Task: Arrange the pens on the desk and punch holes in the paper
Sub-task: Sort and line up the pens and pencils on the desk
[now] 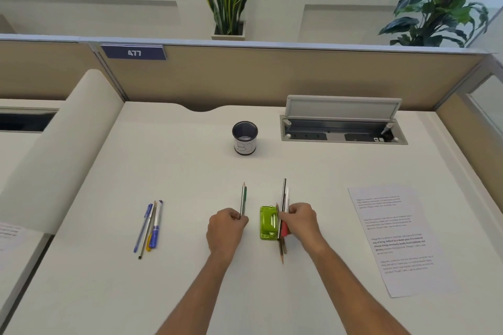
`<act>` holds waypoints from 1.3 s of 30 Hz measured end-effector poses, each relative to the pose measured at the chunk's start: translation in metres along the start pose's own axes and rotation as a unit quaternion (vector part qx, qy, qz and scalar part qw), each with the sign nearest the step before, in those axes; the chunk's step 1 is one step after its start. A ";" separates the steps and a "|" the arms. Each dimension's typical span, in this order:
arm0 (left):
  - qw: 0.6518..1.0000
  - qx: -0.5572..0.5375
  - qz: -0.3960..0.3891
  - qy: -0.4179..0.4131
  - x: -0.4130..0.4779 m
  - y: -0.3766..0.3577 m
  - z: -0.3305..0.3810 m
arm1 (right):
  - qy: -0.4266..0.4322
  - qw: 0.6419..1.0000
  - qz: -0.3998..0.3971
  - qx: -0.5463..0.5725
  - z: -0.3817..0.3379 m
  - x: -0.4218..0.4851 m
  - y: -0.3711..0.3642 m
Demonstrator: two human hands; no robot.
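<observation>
Showing smooth, matt white laminate across the desk (190,177). Gleaming as glossy green plastic on the punch (268,221). Reading as thin, smooth, matt paper on the printed sheet (394,239). Shining faintly as glossy blue and clear plastic on the pens (152,226). Looking like painted wood, bare at the tips, on the pencils (243,198); mixing glossy black, white and red barrels in the bundle (284,193), plastic or wood not telling apart. Appearing dark and slightly shiny at the cup (245,129) rim, wearing a matt white paper label (245,147). Looking like matt grey metal on the tray lid (343,107). Seeming matt and finely textured, perhaps cloth, on the beige partition (272,76).
</observation>
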State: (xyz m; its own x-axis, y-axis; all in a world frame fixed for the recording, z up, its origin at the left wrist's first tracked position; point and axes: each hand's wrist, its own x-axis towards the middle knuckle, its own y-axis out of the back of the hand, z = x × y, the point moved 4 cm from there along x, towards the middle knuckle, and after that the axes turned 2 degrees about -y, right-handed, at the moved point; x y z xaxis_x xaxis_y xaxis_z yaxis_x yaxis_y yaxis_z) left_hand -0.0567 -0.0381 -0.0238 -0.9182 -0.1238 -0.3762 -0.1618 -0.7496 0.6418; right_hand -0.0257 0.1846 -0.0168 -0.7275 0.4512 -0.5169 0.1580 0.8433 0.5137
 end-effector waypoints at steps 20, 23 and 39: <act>0.987 0.105 0.081 0.095 0.077 0.224 -0.161 | 0.035 0.984 -0.153 -0.085 -0.126 -0.067 -0.282; 0.983 0.147 0.065 0.084 0.080 0.223 -0.166 | 0.035 0.983 -0.138 -0.114 -0.128 -0.063 -0.292; 0.982 0.164 0.083 0.049 0.076 0.211 -0.172 | 0.067 0.984 -0.138 -0.092 -0.111 -0.059 -0.287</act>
State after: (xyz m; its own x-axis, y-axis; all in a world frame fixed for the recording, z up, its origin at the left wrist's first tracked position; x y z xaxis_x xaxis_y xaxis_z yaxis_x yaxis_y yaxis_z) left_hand -0.0985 -0.3176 -0.0326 -0.9048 -0.3010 -0.3012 -0.1360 -0.4660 0.8743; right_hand -0.1021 -0.1169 -0.0573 -0.8092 0.1602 -0.5653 -0.1723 0.8551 0.4889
